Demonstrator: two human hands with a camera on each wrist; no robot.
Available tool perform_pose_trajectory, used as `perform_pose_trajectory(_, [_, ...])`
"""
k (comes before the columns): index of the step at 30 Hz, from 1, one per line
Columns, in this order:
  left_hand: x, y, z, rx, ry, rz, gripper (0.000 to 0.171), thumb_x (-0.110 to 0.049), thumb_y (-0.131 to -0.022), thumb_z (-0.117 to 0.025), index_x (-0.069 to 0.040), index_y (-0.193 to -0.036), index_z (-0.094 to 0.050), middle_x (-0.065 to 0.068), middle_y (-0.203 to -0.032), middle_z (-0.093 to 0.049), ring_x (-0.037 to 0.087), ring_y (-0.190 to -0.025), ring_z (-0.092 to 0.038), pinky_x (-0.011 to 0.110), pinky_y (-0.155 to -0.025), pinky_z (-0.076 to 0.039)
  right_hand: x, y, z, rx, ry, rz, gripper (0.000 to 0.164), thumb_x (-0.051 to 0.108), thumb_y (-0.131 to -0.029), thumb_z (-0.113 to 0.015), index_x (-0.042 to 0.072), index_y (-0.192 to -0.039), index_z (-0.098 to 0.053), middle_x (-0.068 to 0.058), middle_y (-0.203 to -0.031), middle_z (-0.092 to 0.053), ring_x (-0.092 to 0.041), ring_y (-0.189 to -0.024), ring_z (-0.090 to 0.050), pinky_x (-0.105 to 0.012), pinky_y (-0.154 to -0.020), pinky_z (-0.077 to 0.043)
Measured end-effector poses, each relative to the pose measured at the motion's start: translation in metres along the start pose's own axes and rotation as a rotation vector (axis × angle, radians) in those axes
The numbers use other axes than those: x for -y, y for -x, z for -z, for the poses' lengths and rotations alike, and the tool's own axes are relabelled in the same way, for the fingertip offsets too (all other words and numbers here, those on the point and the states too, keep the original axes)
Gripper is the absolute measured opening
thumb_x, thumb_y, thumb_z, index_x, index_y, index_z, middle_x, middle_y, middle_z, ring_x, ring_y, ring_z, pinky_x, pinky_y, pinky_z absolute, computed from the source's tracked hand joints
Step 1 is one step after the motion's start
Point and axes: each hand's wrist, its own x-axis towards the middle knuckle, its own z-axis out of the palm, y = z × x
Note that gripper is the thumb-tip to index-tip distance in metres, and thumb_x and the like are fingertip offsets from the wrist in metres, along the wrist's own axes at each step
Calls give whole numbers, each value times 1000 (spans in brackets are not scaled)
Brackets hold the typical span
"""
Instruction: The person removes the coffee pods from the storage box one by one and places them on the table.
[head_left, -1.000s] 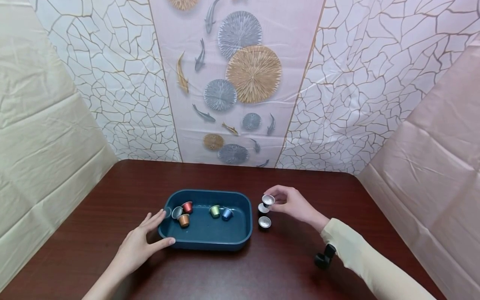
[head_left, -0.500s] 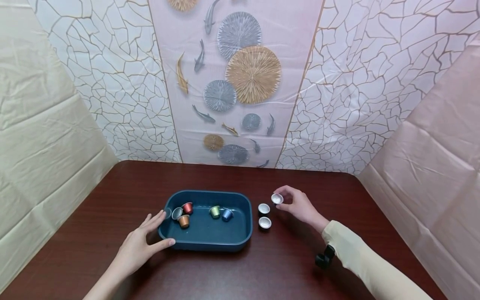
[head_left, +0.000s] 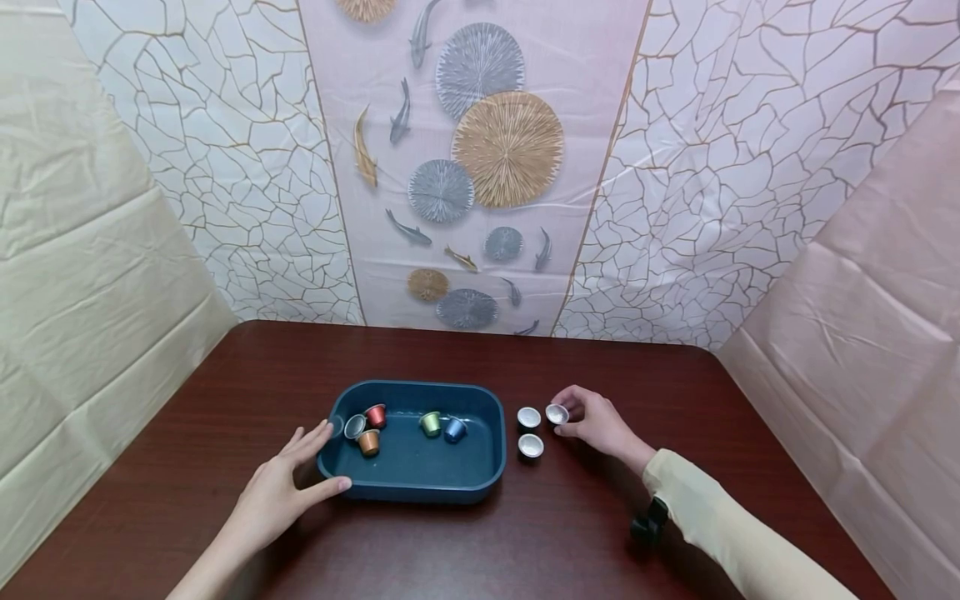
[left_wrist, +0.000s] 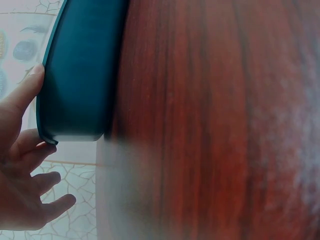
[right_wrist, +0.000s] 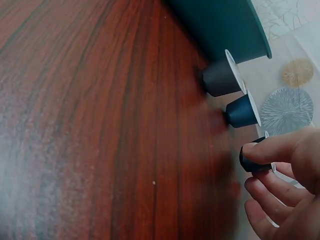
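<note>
A black coffee capsule [head_left: 557,414] with a silvery lid facing up is pinched between thumb and fingers of my right hand [head_left: 600,423], low over the table. Just to its left stand two more dark capsules, a farther one [head_left: 528,418] and a nearer one [head_left: 531,447], both lid up. My left hand [head_left: 273,496] rests spread across the left front corner of a dark blue tray [head_left: 420,493], thumb on the near rim, fingers at the left end. In the left wrist view, the thumb [left_wrist: 34,80] lies against the tray's rim.
Inside the tray lie a red capsule [head_left: 376,416], an orange capsule [head_left: 368,442], a capsule showing its grey lid [head_left: 355,427], a green capsule [head_left: 431,423] and a blue capsule [head_left: 455,429]. Patterned cloth [head_left: 465,208] hangs behind the brown table [head_left: 420,550].
My right hand has carried its capsule rightward from above the farther standing capsule, then lowered it towards the table beside that one. The left hand and tray have stayed put.
</note>
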Motion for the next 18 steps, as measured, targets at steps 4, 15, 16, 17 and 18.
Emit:
perform_pose_trajectory(4, [0,0,0,2,1,2,86,-52,-79,-77,-14,-149,-45,9,-155,-44,45,-148,-28,72,-101,-38,-1,1,-1,3,1,-14,33,0,-76,-81,6,-105,-65,-11,-99,-71,-22,-90,-70,-25,-74,-50])
perform_pose_trajectory(15, [-1,0,0,5,-4,5,86,-52,-79,-77,-14,-150,-44,10,-155,-44,46,-148,-28,71,-101,-39,-4,2,-2,4,-1,-29,34,3,-76,-82,5,-105,-65,-10,-100,-70,-21,-92,-69,-28,-77,-51])
perform_pose_trajectory(16, [-1,0,0,8,-4,9,86,-51,-80,-77,-14,-150,-44,10,-156,-44,46,-148,-28,72,-101,-39,-5,2,-2,5,-2,-29,35,4,-76,-83,5,-105,-64,-10,-100,-70,-20,-91,-69,-27,-77,-51])
perform_pose_trajectory(17, [-1,0,0,11,-4,12,86,-50,-80,-77,-14,-150,-44,10,-156,-43,46,-148,-27,72,-101,-39,-5,2,-2,6,-3,-30,35,4,-76,-83,5,-105,-65,-10,-100,-70,-20,-91,-69,-27,-77,-51])
perform_pose_trajectory(18, [-1,0,0,14,-3,16,86,-50,-80,-78,-14,-150,-43,10,-156,-43,46,-148,-27,72,-101,-39,-5,2,-2,6,-3,-32,35,4,-75,-83,5,-105,-65,-10,-100,-70,-20,-91,-69,-27,-77,-51])
